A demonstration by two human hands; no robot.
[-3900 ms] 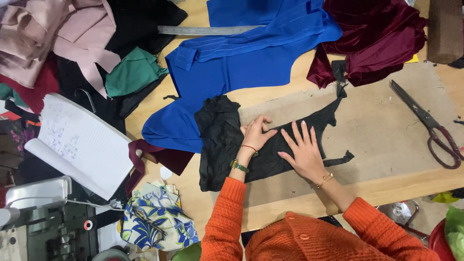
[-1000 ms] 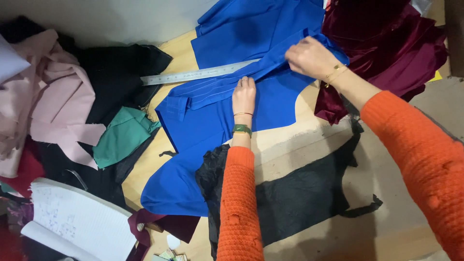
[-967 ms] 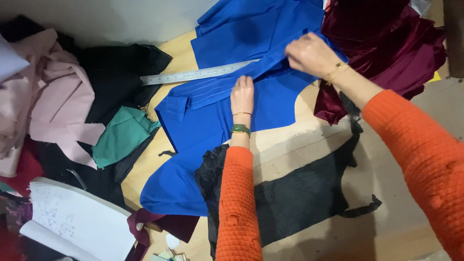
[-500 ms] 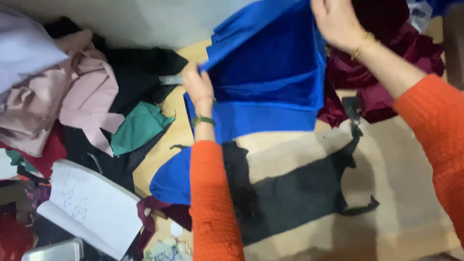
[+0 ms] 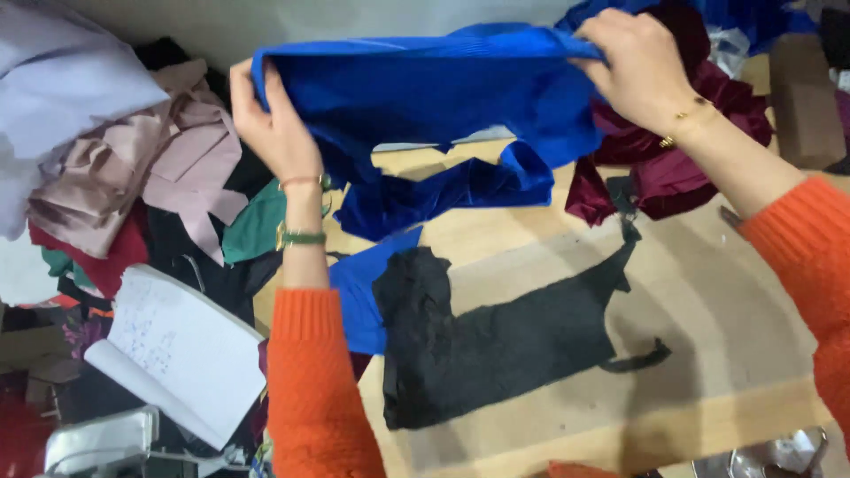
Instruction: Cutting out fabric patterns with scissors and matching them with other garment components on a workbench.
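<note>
While each hand grips an end, left hand and right hand stretch blue cloth sideways.

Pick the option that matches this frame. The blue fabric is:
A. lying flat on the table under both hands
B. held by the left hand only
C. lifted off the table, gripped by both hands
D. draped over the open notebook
C: the left hand and right hand each grip an end of the blue fabric, raised above the black fabric piece.
</note>
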